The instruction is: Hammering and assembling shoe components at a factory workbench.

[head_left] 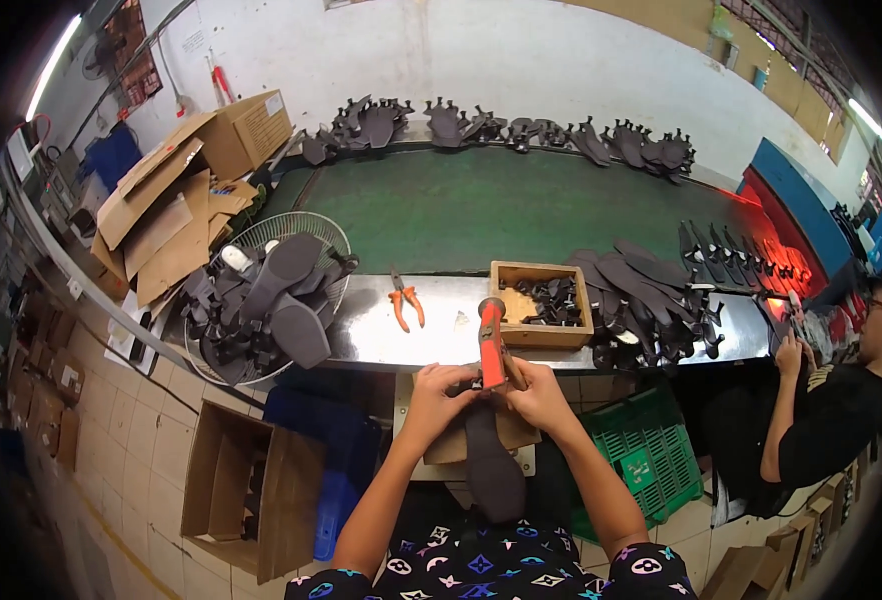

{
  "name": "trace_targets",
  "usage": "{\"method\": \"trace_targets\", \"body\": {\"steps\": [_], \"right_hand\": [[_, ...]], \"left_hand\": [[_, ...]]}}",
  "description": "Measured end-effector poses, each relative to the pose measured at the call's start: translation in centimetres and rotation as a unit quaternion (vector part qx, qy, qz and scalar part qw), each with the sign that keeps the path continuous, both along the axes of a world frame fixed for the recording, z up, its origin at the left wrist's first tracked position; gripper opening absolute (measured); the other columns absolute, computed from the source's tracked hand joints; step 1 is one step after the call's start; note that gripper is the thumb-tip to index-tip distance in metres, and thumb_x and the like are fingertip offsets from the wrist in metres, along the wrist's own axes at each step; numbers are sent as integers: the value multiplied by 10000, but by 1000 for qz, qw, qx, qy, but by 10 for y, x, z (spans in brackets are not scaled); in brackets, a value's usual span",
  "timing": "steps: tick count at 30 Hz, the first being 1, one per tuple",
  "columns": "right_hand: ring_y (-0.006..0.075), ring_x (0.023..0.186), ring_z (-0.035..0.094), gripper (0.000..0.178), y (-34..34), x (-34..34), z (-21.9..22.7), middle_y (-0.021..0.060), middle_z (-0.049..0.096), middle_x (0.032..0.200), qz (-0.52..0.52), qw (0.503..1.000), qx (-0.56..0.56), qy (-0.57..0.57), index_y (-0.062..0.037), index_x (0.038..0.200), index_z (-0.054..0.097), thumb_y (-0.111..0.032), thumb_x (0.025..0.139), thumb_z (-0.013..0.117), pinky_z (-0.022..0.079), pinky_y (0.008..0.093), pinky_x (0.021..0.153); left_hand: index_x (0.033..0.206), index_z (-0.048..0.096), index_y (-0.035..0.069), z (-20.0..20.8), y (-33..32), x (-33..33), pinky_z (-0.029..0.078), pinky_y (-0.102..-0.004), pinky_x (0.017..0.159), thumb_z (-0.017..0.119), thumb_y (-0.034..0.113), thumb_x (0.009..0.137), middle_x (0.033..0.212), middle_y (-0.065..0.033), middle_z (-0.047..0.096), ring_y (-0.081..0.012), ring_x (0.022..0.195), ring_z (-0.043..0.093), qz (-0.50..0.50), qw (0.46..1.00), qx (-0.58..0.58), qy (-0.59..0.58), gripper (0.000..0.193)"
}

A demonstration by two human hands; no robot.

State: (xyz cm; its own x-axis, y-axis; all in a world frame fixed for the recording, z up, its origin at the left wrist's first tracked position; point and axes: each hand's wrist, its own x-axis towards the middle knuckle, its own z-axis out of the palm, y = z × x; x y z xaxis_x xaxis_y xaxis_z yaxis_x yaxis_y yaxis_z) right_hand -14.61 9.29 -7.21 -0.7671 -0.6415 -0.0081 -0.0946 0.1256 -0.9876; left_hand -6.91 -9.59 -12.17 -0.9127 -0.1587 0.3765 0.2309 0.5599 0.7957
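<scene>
Lower centre of frame: dark shoe sole [491, 465] lies lengthwise toward the person, its near end over the lap, its far end up between both hands.

Left hand [439, 390], just left of centre: fingers curled together onto the sole's far end; how firmly they pinch it, cannot tell.

Right hand [536, 392], just right of centre: fingers closed around the orange-handled hammer [492, 345], head up. The same hand also appears to touch the sole's far end.

Judgement on the step: the sole seems to be steadied on a small block [481, 440] below the hands. To do it well, keep the left fingertips clear of the strike spot, hold the sole flat on its support, and use short, square blows; a tilted head would likely mark the material.

Above centre: wooden box [541, 303] of small dark parts sits on the shiny metal bench [431, 335]; orange pliers [406, 303] lie to its left.

Centre left: wire basket [271, 300] heaped with dark heeled soles.

Centre right: further soles [641, 290] spread flat on the bench.

Upper centre: green conveyor belt [501, 205], more dark parts along its far edge.

Right edge: another person [831, 400] seated.
</scene>
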Motion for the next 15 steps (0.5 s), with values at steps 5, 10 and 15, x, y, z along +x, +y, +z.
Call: {"method": "trace_targets", "body": {"steps": [5,10,15], "right_hand": [[289,740,646,217,-6,-2,8,160,674,849,30,979,52,195,-12,1057,667,-56,847,701,506,348,704],[304,809,672,288,-5,5,6,158,681,930,32,951,54,303,-6,1050,664,40,766,654,528,360,733],[368,933,679,344,-4,14,15,138,695,1080,27,928,132,348,-26,1055,674,53,721,653,543,405,788]], "left_hand": [[996,720,82,4,1,5,346,-428,1044,775,179,787,992,-61,723,-239,956,644,10,1000,-3,-7,237],[967,710,78,-4,-2,6,340,-433,1058,779,191,783,987,-88,707,-260,1018,626,8,1000,-19,12,226],[1008,703,67,-15,-6,4,367,-438,1044,800,177,756,1014,-99,711,-268,1035,631,-15,999,36,-9,291]]}}
